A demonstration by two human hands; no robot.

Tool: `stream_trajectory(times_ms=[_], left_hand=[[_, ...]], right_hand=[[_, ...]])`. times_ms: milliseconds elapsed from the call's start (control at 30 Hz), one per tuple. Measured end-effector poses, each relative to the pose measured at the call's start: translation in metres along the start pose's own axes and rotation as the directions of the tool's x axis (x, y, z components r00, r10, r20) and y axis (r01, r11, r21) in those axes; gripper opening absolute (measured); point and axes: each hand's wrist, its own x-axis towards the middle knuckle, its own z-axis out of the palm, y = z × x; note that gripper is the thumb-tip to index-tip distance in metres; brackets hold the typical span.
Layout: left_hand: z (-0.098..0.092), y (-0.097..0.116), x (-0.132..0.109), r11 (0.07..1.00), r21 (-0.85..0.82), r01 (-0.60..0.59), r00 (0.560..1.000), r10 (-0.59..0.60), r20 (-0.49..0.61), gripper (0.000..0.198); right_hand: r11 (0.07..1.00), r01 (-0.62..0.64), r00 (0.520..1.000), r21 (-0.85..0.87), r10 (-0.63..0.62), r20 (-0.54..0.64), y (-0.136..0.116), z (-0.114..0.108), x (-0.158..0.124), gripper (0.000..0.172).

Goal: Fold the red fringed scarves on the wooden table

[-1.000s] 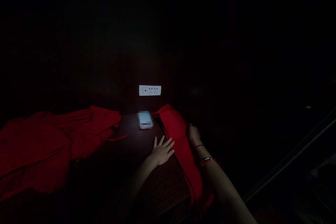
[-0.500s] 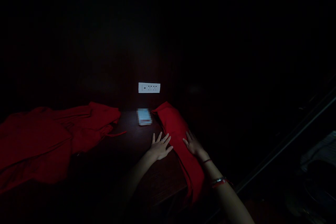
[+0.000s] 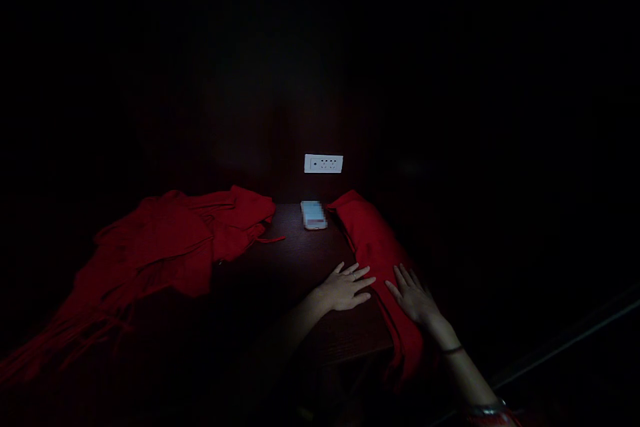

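Note:
A long folded red cloth point(image 3: 373, 233) lies along the right side of a dark wooden table point(image 3: 320, 333), its near end hanging over the front edge. My left hand point(image 3: 347, 287) rests with fingers spread at the cloth's left edge, a ring on one finger. On the cloth's right part lies my right hand point(image 3: 413, 295), flat and with its fingers apart. Neither hand grips anything. To the left, a second red cloth point(image 3: 175, 240) is heaped in loose folds, with thin strands trailing toward the lower left.
A lit phone point(image 3: 314, 215), its screen blurred out, lies at the back of the table between the two cloths. Above it a white socket panel point(image 3: 323, 163) is set in the dark wall. A pale diagonal edge point(image 3: 570, 339) crosses the lower right; deep shadow hides the surroundings.
The view has turned left, so everything sits farther right in the picture. Both hands stay spread at the folded cloth, slightly nearer its front end. More of the left cloth's strands show.

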Motion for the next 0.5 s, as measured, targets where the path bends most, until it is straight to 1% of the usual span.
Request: stream_trajectory(times_ms=[67,100,167,233,267,300,333,367,400,433,500], left_hand=[[-0.004,-0.003,-0.014,0.999,-0.012,0.036,0.999,-0.036,0.009,0.048],[-0.007,-0.007,-0.023,0.999,-0.009,0.047,0.999,-0.047,0.001,0.048],[-0.015,-0.023,-0.046,0.996,0.033,0.08,0.996,-0.078,-0.052,0.047],[-0.028,-0.049,-0.075,0.978,0.12,0.171,0.976,-0.151,-0.158,0.045],[-0.036,-0.064,-0.092,0.952,0.167,0.255,0.949,-0.214,-0.231,0.043],[-0.044,-0.08,-0.11,0.912,0.2,0.359,0.905,-0.288,-0.313,0.041],[-0.052,-0.095,-0.13,0.854,0.217,0.474,0.841,-0.365,-0.399,0.04],[-0.059,-0.11,-0.149,0.785,0.214,0.582,0.76,-0.432,-0.485,0.039],[-0.065,-0.124,-0.167,0.707,0.187,0.682,0.658,-0.482,-0.579,0.038],[-0.07,-0.136,-0.184,0.624,0.144,0.768,0.545,-0.519,-0.659,0.037],[-0.075,-0.156,-0.211,0.452,0.006,0.892,0.281,-0.545,-0.79,0.036]], right_hand=[[1.0,-0.009,1.0,-0.007,0.009,0.023,-0.003,-0.01,0.003,0.059],[1.0,-0.01,1.0,-0.007,0.01,0.008,-0.007,-0.017,0.005,0.059],[1.0,0.008,0.997,0.013,-0.007,-0.07,-0.024,-0.036,0.012,0.059],[0.995,0.086,0.985,0.048,-0.078,-0.157,-0.055,-0.056,0.022,0.06],[0.986,0.156,0.974,0.066,-0.142,-0.177,-0.076,-0.065,0.029,0.059],[0.968,0.237,0.958,0.082,-0.219,-0.183,-0.099,-0.073,0.035,0.057],[0.937,0.337,0.932,0.096,-0.317,-0.177,-0.125,-0.079,0.042,0.054],[0.889,0.442,0.893,0.12,-0.423,-0.155,-0.152,-0.083,0.049,0.051],[0.85,0.502,0.864,0.16,-0.488,-0.12,-0.18,-0.085,0.055,0.047],[0.819,0.539,0.842,0.197,-0.534,-0.081,-0.208,-0.085,0.061,0.044],[0.788,0.577,0.814,0.215,-0.576,-0.073,-0.259,-0.081,0.072,0.039]])
